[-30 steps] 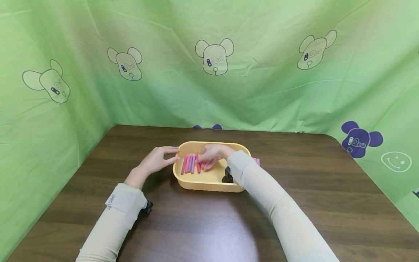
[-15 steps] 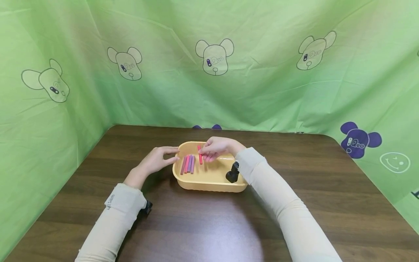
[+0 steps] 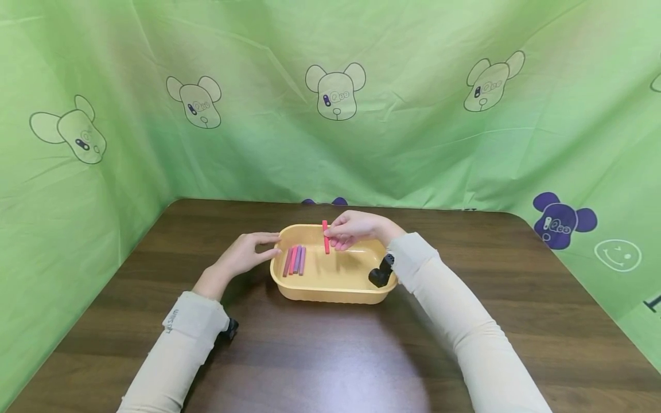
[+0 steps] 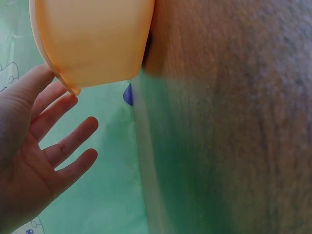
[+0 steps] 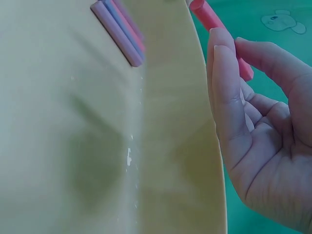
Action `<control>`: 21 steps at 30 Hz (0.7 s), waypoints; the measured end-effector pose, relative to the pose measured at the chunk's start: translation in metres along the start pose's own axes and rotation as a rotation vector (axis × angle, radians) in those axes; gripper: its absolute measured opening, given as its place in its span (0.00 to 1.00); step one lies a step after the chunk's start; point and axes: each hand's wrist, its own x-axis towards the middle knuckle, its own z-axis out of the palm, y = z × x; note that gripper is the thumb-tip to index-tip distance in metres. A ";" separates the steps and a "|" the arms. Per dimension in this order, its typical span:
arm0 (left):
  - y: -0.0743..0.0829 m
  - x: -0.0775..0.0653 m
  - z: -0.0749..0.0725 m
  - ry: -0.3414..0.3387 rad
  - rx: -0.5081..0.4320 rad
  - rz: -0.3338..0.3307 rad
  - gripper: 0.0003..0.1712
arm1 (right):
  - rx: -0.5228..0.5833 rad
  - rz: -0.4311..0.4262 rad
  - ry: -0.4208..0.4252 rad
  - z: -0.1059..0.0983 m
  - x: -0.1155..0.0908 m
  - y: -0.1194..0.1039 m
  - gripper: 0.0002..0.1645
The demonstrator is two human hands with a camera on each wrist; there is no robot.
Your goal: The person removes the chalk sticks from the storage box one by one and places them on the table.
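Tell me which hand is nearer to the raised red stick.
Right. The right hand pinches the red stick between thumb and fingers; the left hand is farther off, at the rim of the tray's left end.

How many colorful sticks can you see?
5: one pink stick held in the right hand, and four sticks side by side at the left end of the yellow tray. More may hide behind the right sleeve.

Fingers [image 5: 228, 95] pinch a red stick [image 5: 208, 16] near the yellow tray [image 5: 178, 117].
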 end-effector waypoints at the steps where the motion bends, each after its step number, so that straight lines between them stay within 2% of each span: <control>1: 0.000 0.000 0.000 0.000 -0.001 0.000 0.25 | 0.001 0.002 0.006 -0.001 -0.002 0.000 0.11; 21: 0.000 0.000 0.001 0.005 0.006 0.008 0.25 | -0.019 -0.024 0.026 -0.008 -0.033 0.006 0.12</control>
